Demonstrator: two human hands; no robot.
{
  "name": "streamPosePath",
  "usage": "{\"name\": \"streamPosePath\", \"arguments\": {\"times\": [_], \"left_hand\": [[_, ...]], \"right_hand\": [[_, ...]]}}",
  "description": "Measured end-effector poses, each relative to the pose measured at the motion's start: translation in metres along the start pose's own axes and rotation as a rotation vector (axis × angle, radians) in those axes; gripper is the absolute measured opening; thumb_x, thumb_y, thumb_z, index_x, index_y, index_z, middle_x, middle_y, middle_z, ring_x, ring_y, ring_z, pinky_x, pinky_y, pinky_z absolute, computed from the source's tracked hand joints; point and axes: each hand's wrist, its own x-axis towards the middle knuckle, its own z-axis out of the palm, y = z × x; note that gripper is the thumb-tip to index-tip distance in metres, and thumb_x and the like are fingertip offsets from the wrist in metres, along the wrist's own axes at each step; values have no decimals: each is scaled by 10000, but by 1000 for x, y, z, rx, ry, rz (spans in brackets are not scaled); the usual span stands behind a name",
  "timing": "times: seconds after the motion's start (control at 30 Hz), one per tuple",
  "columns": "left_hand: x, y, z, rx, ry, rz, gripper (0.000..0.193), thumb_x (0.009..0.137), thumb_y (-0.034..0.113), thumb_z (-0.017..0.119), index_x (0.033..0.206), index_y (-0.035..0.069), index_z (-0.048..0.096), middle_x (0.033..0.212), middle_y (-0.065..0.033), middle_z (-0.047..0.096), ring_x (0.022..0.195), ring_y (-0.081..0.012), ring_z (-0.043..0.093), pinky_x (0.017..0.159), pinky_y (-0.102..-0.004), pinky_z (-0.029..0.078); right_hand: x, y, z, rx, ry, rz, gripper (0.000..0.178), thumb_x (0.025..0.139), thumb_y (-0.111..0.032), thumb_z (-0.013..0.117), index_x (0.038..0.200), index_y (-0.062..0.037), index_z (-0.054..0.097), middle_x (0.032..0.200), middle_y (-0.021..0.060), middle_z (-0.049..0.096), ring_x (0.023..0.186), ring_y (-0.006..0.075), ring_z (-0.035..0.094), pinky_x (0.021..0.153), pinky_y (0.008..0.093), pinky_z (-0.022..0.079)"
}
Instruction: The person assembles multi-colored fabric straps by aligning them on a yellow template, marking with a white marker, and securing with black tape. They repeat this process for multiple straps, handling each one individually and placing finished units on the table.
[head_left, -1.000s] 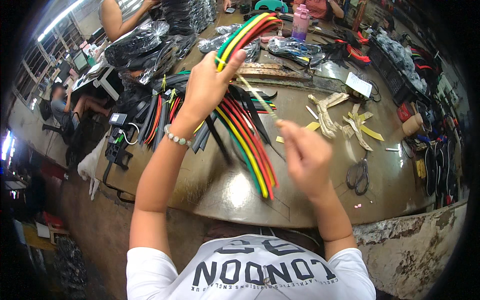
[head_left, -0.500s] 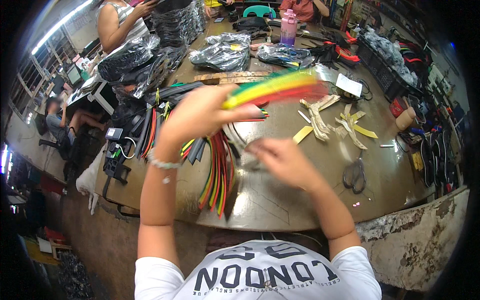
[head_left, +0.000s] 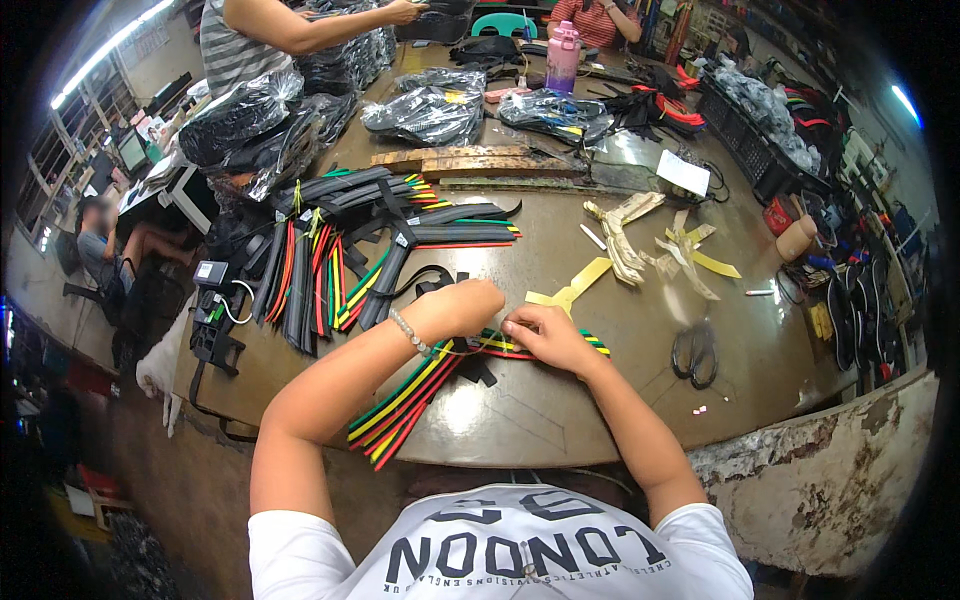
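A bundle of straps (head_left: pixel 405 400) striped green, yellow, red and black lies bent across the near part of the table, its cut ends fanned toward me. Over its middle my left hand (head_left: pixel 465 308) is closed, knuckles up; whatever its fingers grip is hidden. Close beside it, my right hand (head_left: pixel 548 335) pinches what looks like a thin strand at the bundle, whose other end shows beyond my wrist. A black webbing piece (head_left: pixel 478 371) sticks out under the bundle. Just past my right hand lies a yellow Y-shaped piece (head_left: pixel 572 288).
Tied strap bundles (head_left: pixel 320 270) are piled at left. Yellowish pattern pieces (head_left: pixel 625 235), scissors (head_left: pixel 695 355) and a white card (head_left: pixel 684 172) lie right. Plastic-wrapped goods (head_left: pixel 430 110), a wooden bar (head_left: pixel 470 160) and a pink-purple bottle (head_left: pixel 563 58) are farther back. Other people stand or sit around.
The strap bundle, raised and blurred in my left hand before, now lies on the table. Both hands have come down together over it. A person at the back left has stretched out an arm.
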Motion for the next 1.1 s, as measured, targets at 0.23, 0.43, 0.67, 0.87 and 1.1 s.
{"name": "streamPosePath", "arguments": {"times": [0.23,0.43,0.67,0.87,1.1], "left_hand": [[-25,30,-4,128,105,-118,70,761,40,667,760,-26,688,791,-226,678,764,-364,698,682,-422,575],[-28,33,11,-313,361,-352,160,856,139,664,884,-2,733,777,-211,679,714,-325,692,648,-410,544],[-48,48,47,-1256,616,-438,234,923,186,676,994,-37,697,827,-69,697,670,-68,599,592,-250,495],[-54,48,41,-942,629,-368,205,905,137,673,1010,-39,680,833,-120,673,715,-171,631,634,-300,508],[-45,78,50,-99,770,-379,183,873,15,600,1052,-19,610,844,-157,569,821,-341,589,752,-424,491]], "right_hand": [[-3,7,17,82,138,-85,172,929,-128,644,939,42,669,836,77,662,728,115,639,640,265,528],[0,12,23,252,124,27,180,946,-143,647,962,37,655,916,55,665,766,111,634,714,246,547],[10,16,5,614,-149,-31,228,1003,-235,569,1029,-13,614,1138,88,610,890,116,619,701,264,562],[17,12,11,535,-152,11,239,1019,-267,542,1008,-32,586,849,21,610,687,70,567,601,236,524],[25,11,27,459,82,135,184,972,-190,615,929,-11,609,715,7,622,602,55,563,546,221,476]]}}
